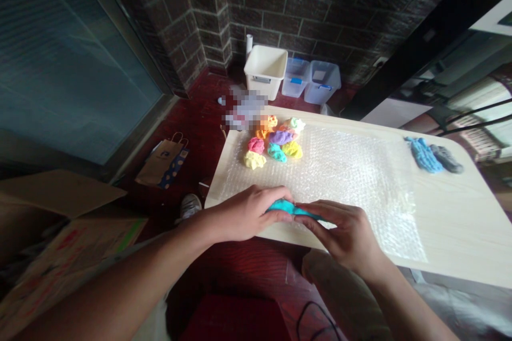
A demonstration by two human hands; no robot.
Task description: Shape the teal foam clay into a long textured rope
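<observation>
Both hands grip a soft, teal, cloth-like piece (283, 206) above the table's near edge. My left hand (256, 210) is closed on its left end, thumb below and fingers on top. At the other end, my right hand (346, 229) pinches the piece between thumb and fingers. The hands almost touch in the middle and hide parts of the piece. Beyond them lies a cluster of soft crumpled bundles, among them a pink one (256, 145), a purple one (281, 137), a yellow one (292, 149) and a turquoise one (277, 152).
Bubble wrap (340, 165) covers much of the pale wooden table (460, 213). Blue (424, 155) and grey (447, 159) crumpled pieces lie far right. Behind stand a white bin (266, 72) and clear boxes (322, 82). A paper bag (160, 161) and open carton (76, 240) are left.
</observation>
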